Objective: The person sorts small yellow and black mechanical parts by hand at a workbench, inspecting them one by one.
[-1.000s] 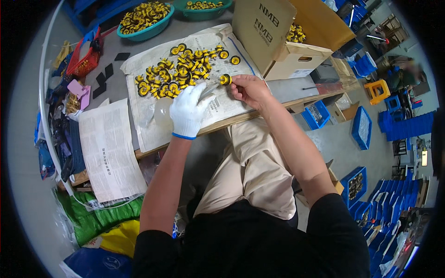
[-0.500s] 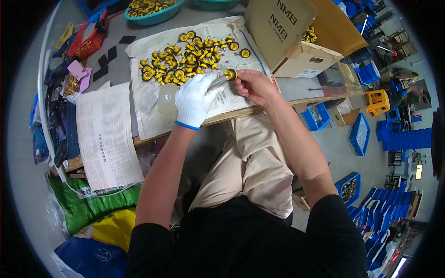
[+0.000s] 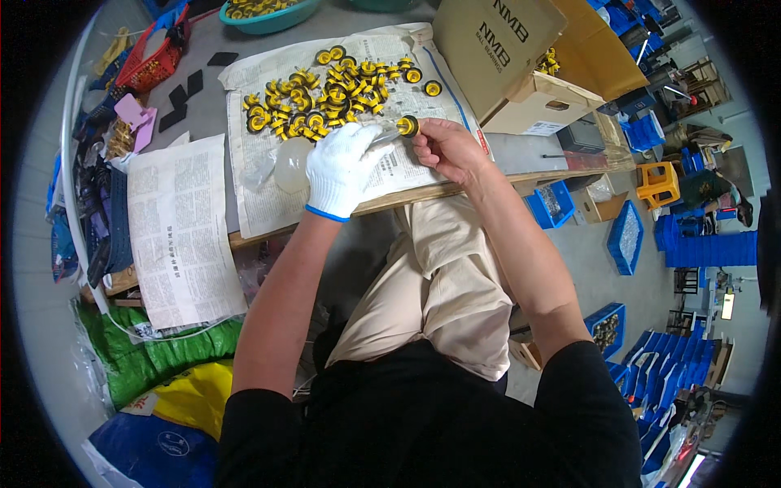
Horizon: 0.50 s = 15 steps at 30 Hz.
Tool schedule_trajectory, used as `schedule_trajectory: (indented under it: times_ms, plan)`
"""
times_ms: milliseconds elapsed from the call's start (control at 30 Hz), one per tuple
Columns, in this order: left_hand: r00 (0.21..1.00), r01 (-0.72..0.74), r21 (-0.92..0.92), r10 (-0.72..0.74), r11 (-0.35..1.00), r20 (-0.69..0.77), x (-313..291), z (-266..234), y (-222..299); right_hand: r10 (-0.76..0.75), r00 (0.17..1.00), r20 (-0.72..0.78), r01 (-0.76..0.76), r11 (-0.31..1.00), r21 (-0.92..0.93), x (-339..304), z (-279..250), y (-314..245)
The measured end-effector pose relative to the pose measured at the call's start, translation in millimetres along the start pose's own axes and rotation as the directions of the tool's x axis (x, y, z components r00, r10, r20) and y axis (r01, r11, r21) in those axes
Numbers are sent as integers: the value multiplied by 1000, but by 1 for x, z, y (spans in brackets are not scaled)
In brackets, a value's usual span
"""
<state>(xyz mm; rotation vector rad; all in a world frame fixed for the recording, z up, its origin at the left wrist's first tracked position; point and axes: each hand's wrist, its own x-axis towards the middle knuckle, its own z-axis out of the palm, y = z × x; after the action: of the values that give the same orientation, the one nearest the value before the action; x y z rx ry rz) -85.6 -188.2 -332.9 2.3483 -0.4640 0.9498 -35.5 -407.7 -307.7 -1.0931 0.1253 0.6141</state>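
Note:
My left hand (image 3: 340, 167), in a white knit glove with a blue cuff, is closed around a slim, pale translucent piece (image 3: 386, 137) whose kind I cannot make out. Its end points at a small yellow wheel with a black rim (image 3: 407, 126). The bare fingers of my right hand (image 3: 449, 151) pinch that wheel from the right. Just beyond both hands, a heap of similar yellow-and-black wheels (image 3: 333, 99) lies on newspaper (image 3: 244, 207). A round translucent object (image 3: 293, 165) rests beside the glove, with crumpled clear plastic (image 3: 259, 175) to its left.
A cardboard box (image 3: 547, 104) with raised flaps stands at the right. Teal basins (image 3: 272, 22) are at the back, one holding wheels. Black flat pieces (image 3: 179, 96), a pink piece (image 3: 137, 118) and a red basket (image 3: 145, 63) lie left. The wooden table edge (image 3: 407, 198) runs before my lap.
Both hands keep nearly the same pose, with the wheel still between them. The whole view has shifted slightly; the heap looks unchanged.

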Motion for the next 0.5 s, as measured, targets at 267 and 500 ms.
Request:
schedule_trajectory:
  times_ms: [267, 500]
  plan:
    - [1000, 7, 5, -7, 1000, 12, 1, 0, 2, 1, 997, 82, 1, 1000, -17, 0, -8, -1]
    - [999, 25, -12, -25, 1000, 30, 1, -3, 3, 30, 996, 87, -31, 1000, 5, -2, -7, -3]
